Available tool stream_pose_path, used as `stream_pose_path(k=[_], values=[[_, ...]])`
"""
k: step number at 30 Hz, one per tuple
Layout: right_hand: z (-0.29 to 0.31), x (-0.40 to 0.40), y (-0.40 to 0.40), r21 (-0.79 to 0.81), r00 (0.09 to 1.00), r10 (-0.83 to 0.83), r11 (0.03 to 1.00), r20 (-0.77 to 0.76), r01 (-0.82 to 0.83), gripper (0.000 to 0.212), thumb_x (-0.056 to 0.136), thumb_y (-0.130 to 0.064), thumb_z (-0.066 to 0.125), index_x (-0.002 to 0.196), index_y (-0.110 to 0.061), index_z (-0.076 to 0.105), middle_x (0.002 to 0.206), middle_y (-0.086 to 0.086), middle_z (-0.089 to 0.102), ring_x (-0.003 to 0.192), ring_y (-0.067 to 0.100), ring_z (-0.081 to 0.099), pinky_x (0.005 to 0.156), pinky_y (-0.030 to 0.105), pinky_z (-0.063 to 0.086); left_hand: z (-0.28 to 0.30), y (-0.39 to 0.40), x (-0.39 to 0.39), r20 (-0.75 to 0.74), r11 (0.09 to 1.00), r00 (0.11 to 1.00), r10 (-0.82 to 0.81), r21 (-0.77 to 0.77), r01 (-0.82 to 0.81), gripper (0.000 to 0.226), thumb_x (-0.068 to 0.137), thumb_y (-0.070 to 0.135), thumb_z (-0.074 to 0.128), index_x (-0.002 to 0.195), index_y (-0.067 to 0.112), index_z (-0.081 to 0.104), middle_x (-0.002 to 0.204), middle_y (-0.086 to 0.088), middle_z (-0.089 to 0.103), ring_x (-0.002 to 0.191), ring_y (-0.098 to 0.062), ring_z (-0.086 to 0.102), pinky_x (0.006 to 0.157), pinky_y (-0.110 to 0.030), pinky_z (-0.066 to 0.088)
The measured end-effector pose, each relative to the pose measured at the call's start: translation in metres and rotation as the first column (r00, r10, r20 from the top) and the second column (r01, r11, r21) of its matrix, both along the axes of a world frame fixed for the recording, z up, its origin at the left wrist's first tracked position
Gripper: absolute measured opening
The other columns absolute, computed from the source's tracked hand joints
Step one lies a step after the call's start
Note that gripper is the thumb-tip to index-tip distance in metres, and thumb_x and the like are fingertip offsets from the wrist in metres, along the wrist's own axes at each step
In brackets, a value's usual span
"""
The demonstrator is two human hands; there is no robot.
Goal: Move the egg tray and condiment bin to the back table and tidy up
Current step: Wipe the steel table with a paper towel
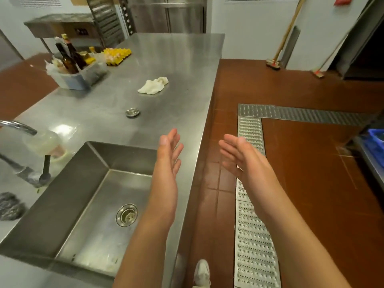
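Egg tray untouched | left hand, right hand raised, fingers straight

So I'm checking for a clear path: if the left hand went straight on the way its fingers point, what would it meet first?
Probably the sink plug on the steel counter, with the white cloth further along. The left hand is open and looks raised, so it might pass above both; depth is unclear.

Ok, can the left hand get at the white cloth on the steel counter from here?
Probably yes. The left hand is open and empty, and the counter between it and the white cloth is bare; only a small metal plug lies off to the side.
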State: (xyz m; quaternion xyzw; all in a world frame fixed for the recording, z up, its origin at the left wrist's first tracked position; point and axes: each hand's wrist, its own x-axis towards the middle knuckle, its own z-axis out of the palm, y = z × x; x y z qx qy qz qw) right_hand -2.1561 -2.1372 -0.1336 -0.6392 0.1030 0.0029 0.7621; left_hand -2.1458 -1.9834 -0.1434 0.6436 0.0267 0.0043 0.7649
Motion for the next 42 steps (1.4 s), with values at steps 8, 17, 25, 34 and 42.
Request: stream_pose_path(k=[8,17,25,34,42], values=[[0.014,0.090,-0.034,-0.099,0.994,-0.087,0.991,0.067,0.093,0.055,0.087,-0.055,0.049,0.133,-0.027,0.058,0.129,-0.011,0.065,0.120,0.001,0.059,0.109,0.037,0.044,0.011,-0.047,0.110,0.031,0.990,0.990,-0.135,-0.026,0.136,0.071,0.083,0.070,0.026,0.144,0.038,0.043,0.145,0.020,0.049,0.130,0.005,0.046,0.118,-0.036,0.027],[0.013,0.168,-0.102,-0.080,0.992,-0.107,0.990,0.070,0.113,0.044,0.096,-0.048,0.046,0.134,-0.028,0.057,0.130,-0.013,0.064,0.120,-0.002,0.057,0.109,0.034,0.044,0.016,-0.111,0.198,0.044,0.988,0.987,-0.153,0.018,0.153,0.072,0.082,0.071,0.026,0.144,0.038,0.043,0.145,0.019,0.049,0.130,0.004,0.047,0.119,-0.038,0.028],[0.031,0.251,-0.158,0.000,0.989,-0.012,1.000,0.148,0.012,0.042,0.101,-0.039,0.041,0.137,-0.021,0.056,0.131,-0.007,0.063,0.123,0.004,0.057,0.107,0.033,0.045,0.034,-0.170,0.265,0.143,0.997,0.988,-0.052,0.069,0.043,0.065,0.087,0.069,0.033,0.142,0.037,0.045,0.140,0.022,0.052,0.128,0.006,0.049,0.117,-0.037,0.030],[0.020,0.346,-0.170,0.088,0.991,0.092,0.991,0.100,-0.101,0.044,0.097,-0.038,0.043,0.133,-0.018,0.057,0.130,-0.002,0.064,0.124,0.010,0.058,0.107,0.035,0.045,0.029,-0.172,0.339,0.116,0.987,0.986,0.123,0.086,-0.133,0.062,0.082,0.074,0.035,0.135,0.045,0.049,0.136,0.024,0.056,0.126,0.005,0.051,0.117,-0.039,0.031],[0.015,0.445,-0.176,0.027,0.982,0.167,0.985,0.094,-0.170,0.053,0.076,-0.058,0.063,0.121,-0.030,0.063,0.125,-0.010,0.067,0.116,-0.001,0.061,0.078,0.006,0.050,0.006,-0.171,0.440,0.062,0.984,0.982,0.178,0.013,-0.179,0.067,0.074,0.077,0.035,0.132,0.045,0.049,0.138,0.021,0.055,0.126,0.004,0.051,0.117,-0.039,0.030]])
